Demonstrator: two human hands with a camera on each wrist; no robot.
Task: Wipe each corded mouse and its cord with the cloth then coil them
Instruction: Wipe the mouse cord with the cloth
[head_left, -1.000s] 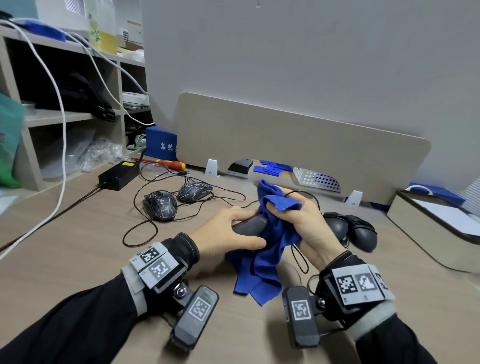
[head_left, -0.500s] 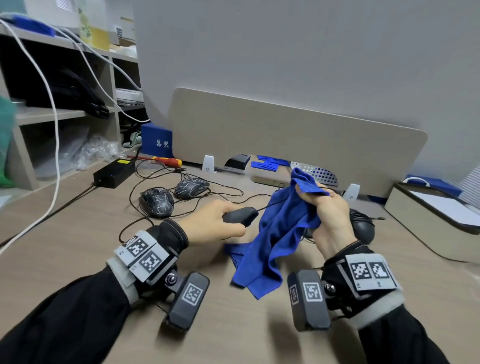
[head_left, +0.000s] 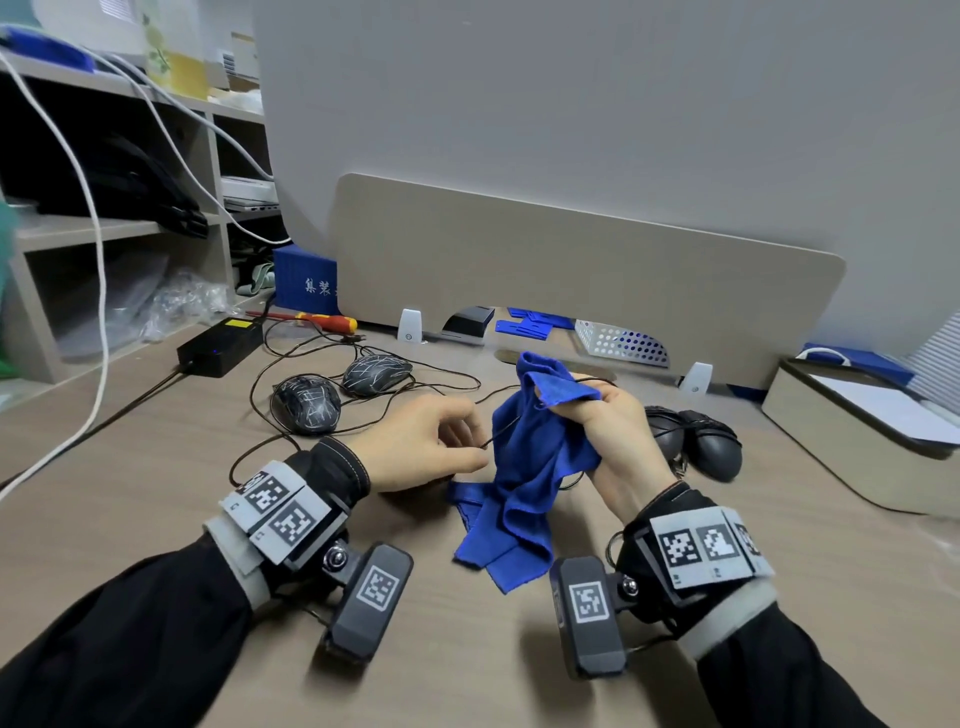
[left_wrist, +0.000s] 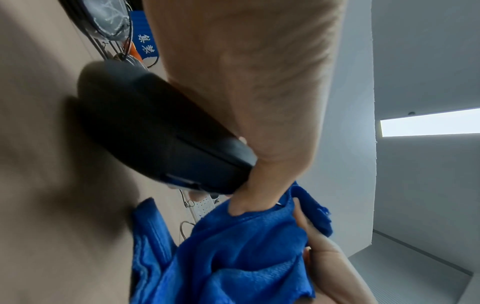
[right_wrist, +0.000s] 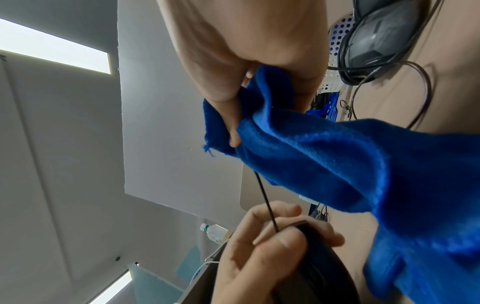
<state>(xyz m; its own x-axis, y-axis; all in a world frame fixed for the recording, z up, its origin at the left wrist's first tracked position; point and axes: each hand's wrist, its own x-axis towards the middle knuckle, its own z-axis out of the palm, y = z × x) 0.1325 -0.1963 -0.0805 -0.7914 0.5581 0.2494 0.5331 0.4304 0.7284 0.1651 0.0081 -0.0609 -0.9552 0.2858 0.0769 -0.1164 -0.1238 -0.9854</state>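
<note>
Mouse (left_wrist: 161, 131) gripped in left hand (head_left: 421, 447), its cord (right_wrist: 266, 199) pinched through cloth (head_left: 535, 457) by right hand (head_left: 618, 431).
Cord is thin and limp, likely slippery: hold near the mouse body; soft cloth conforms.

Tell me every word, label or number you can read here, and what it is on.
"集装": white characters on the blue box at the back of the desk; further characters are cut off by the divider panel.
Yellow label on the black power adapter: too small to read.
Square black-and-white markers on the wrist bands: patterns, not readable text.
Nothing else legible.
</note>
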